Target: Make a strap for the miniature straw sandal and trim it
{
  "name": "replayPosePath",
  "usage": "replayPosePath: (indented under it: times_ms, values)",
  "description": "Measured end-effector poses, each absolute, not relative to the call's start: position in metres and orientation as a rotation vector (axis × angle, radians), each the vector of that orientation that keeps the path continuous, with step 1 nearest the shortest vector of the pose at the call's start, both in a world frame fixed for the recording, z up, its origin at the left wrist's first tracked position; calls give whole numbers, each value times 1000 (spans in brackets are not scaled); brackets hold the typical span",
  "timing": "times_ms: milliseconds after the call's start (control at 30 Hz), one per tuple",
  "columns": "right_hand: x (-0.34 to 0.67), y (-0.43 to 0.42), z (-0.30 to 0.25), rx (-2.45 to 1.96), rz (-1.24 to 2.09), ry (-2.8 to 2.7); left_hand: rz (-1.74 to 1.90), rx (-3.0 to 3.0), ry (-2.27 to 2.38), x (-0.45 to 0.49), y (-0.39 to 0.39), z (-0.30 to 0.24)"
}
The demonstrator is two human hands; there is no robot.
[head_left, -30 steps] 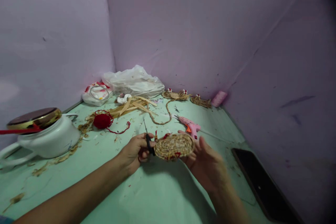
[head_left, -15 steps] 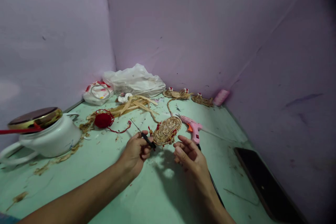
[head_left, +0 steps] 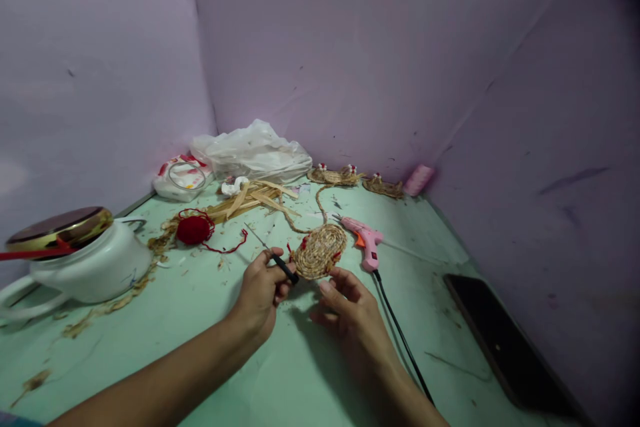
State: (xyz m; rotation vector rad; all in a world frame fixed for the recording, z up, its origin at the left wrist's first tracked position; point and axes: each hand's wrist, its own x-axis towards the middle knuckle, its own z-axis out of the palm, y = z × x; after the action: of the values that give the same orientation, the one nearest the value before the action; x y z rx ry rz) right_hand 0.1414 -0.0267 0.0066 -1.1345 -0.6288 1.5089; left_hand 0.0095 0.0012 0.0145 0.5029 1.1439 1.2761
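My left hand [head_left: 263, 290] is closed round a black-handled tool with a thin metal shaft [head_left: 284, 265], which looks like an awl and points up and to the left. Those same fingers pinch the left edge of an oval coiled piece of braided straw [head_left: 321, 251] with red yarn bits along its edge. At the piece's lower right edge is my right hand [head_left: 353, 303], fingers apart and loosely bent, fingertips at or very near the rim. A straw braid [head_left: 320, 200] trails from the piece towards the back.
A pink glue gun [head_left: 367, 240] with a black cord lies right of the piece, and a dark phone [head_left: 505, 340] farther right. Red yarn [head_left: 194, 228], straw strips [head_left: 250, 203] and a white pot [head_left: 95, 263] are on the left. Behind are a plastic bag [head_left: 255, 153] and finished-looking straw pieces [head_left: 334, 177].
My right hand has shifted left and in towards the straw piece's lower edge. The piece has turned a little to face me more. The view has shifted slightly.
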Motion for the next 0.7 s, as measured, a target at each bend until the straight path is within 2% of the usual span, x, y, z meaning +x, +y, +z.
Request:
replayPosePath:
  times_ms: [167, 533, 700]
  values:
    - [139, -29, 14, -1040, 1668, -593, 1267, 589, 1177, 13, -3, 15]
    - [134, -23, -2, -989, 1489, -576, 1138, 726, 1181, 23, -13, 13]
    - [142, -20, 10, -972, 1499, -526, 1034, 902, 1160, 19, -10, 18]
